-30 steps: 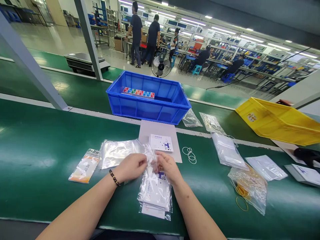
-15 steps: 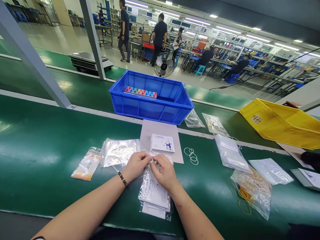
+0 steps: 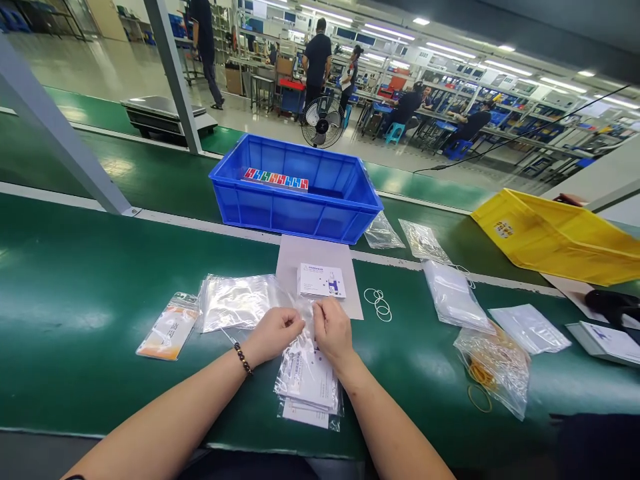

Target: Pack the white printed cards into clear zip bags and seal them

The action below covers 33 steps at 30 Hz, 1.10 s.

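Observation:
My left hand (image 3: 274, 332) and my right hand (image 3: 333, 331) are both closed in a pinch on the top edge of a clear plastic bag (image 3: 307, 380) with a white printed card inside. The bag lies on a small stack of similar filled bags on the green belt (image 3: 90, 280). Just beyond my fingers a white card (image 3: 321, 281) with a blue figure rests on a grey sheet (image 3: 320, 257). A pile of empty clear bags (image 3: 235, 302) lies to the left of my left hand.
A blue bin (image 3: 295, 200) holding a colourful strip stands behind the grey sheet. An orange-printed pouch (image 3: 167, 328) lies far left. White rubber rings (image 3: 380, 303), more clear bags (image 3: 453, 293), a bag of yellow bands (image 3: 495, 367) and a yellow bin (image 3: 555, 233) are to the right. People work in the background.
My hands stay pinched on the bag's top edge, drawn slightly closer together. The view has shifted a little; a person in the background has walked left.

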### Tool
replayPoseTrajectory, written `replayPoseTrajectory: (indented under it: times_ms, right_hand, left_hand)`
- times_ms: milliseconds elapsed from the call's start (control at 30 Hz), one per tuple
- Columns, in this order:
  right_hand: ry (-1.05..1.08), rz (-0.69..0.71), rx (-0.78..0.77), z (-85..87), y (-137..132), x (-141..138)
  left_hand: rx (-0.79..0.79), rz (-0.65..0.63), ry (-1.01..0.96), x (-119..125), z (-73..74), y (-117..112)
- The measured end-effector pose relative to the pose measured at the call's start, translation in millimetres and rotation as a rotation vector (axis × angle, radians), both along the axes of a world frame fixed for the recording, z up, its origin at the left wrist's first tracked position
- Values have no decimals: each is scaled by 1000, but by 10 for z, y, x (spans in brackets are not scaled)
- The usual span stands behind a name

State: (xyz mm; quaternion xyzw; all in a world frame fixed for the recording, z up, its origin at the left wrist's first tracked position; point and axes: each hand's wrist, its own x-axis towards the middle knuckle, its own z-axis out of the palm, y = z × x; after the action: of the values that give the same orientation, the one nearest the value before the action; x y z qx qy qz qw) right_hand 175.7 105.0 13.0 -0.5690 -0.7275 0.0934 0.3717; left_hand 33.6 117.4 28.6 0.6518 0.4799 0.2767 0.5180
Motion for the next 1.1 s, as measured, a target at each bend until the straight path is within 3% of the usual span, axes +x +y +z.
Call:
replayPoseTrajectory:
  times_ms: [133, 200, 300, 367, 467, 567, 633, 700, 767, 900, 1000, 1100]
  right_hand:
    - [-71, 230, 52, 52, -23, 23]
    - [-97, 281, 17, 77, -30, 36]
    - [17, 304, -87, 134, -31, 82]
    - [119, 337, -185, 190, -31, 131]
    - [179, 405, -341, 279, -27, 227]
    - [175, 450, -469, 321, -5, 331]
    - [190, 459, -460, 296, 30, 391]
    - [189, 369, -351, 220, 82, 438]
    - [133, 162, -239, 110, 148, 475]
    - [78, -195, -300, -89, 281, 546]
    - [209, -287, -362, -152, 354, 594]
    - [435, -362, -307, -162, 400, 623]
  left_hand:
    - [-130, 145, -111, -95, 2, 82]
    - [-136, 177, -131, -151, 24, 112]
    - [188, 204, -83, -208, 88, 114]
    - [433, 77, -4, -221, 132, 92]
    - [509, -200, 152, -218, 173, 62]
    - [448, -214, 288, -232, 188, 72]
    - [384, -183, 319, -254, 185, 96]
    - [288, -191, 289, -274, 168, 118]
    - [194, -212, 224, -282, 142, 129]
    - [95, -234, 129, -261, 107, 114]
    - [29, -246, 96, -231, 98, 95]
    - [-24, -261, 93, -199, 86, 82]
